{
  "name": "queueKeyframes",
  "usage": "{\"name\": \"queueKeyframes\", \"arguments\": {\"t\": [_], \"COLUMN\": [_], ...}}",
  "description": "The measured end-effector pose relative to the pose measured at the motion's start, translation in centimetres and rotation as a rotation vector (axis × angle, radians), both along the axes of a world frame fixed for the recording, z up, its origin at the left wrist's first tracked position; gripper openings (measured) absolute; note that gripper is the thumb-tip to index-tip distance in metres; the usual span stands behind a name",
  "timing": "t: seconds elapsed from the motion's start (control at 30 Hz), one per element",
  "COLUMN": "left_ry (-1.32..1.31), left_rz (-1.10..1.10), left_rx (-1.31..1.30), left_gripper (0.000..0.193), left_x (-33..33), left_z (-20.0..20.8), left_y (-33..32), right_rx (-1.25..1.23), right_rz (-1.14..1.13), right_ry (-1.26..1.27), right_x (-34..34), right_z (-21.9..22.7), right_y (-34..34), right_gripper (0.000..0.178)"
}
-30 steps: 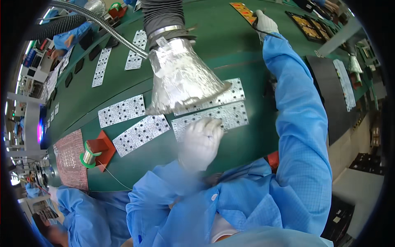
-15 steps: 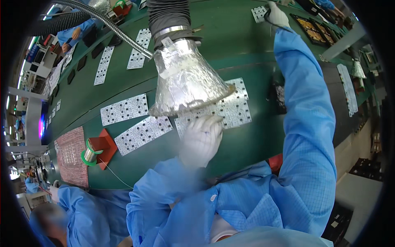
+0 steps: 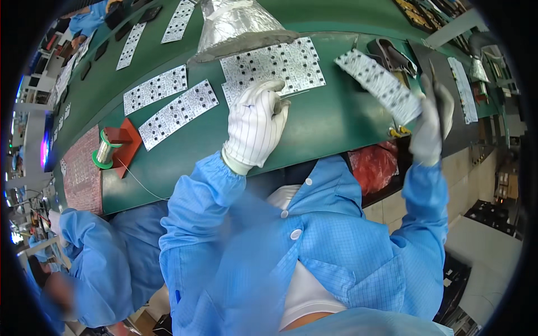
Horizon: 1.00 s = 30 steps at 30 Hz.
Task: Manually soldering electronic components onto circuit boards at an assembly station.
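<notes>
My left hand, in a white striped glove, is closed in front of the boards under the hood. A thin silvery solder wire sticks out from its fingers. My right hand, also gloved, grips the lower right end of a white circuit board, held tilted above the bench. A slim dark tool rises by the right fingers; its kind is unclear. Several white boards with black components lie overlapping beyond my left hand. Two more, an upper one and a lower one, lie to its left.
A foil-covered fume hood hangs over the boards. A solder spool on a red-brown stand and a pink mat are at left. A dark holder stands at right, near a red bag. Another person sits at left.
My right arm has drawn back from the far bench, bringing a circuit board near. My left hand stays near the boards, now seen from its wrist up. The whole view has tilted downward.
</notes>
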<state>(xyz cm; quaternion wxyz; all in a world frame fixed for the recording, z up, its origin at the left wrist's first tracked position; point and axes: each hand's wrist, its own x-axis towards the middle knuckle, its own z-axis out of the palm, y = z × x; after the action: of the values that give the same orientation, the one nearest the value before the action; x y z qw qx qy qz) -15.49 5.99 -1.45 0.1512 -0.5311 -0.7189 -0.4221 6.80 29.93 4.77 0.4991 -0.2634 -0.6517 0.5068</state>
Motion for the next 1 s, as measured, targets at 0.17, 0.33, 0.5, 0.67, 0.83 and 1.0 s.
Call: {"name": "queueKeyframes", "arguments": {"t": [0.17, 0.33, 0.5, 0.67, 0.83, 1.0], "left_ry": [-0.078, 0.021, 0.189, 0.104, 0.062, 0.137], "left_rz": [-0.122, -0.148, 0.078, 0.089, 0.101, -0.108], "left_rx": [0.035, -0.140, -0.227, -0.307, -0.322, -0.324], "left_gripper": [0.025, 0.035, 0.019, 0.023, 0.028, 0.035], "left_x": [5.0, 7.9, 5.5, 3.1, 2.9, 1.6], "left_z": [1.9, 0.3, -2.3, -1.4, 0.1, 0.4], "left_y": [-0.7, -2.4, -5.0, -7.6, -6.5, -2.5], "right_rx": [-0.111, 0.212, 0.628, 0.246, 0.109, 0.090], "right_rz": [0.279, 0.319, 0.044, 0.093, 0.122, 0.209], "right_ry": [-0.086, -0.309, -0.239, -0.245, -0.202, -0.243], "right_x": [5.1, -0.6, -5.1, -5.3, -5.7, -5.6], "right_z": [-7.3, -4.3, -3.9, -7.1, -6.9, -6.7], "right_y": [-8.5, -7.5, -4.1, -4.1, -4.0, -4.2], "right_gripper": [0.042, 0.028, 0.028, 0.029, 0.024, 0.029]}}
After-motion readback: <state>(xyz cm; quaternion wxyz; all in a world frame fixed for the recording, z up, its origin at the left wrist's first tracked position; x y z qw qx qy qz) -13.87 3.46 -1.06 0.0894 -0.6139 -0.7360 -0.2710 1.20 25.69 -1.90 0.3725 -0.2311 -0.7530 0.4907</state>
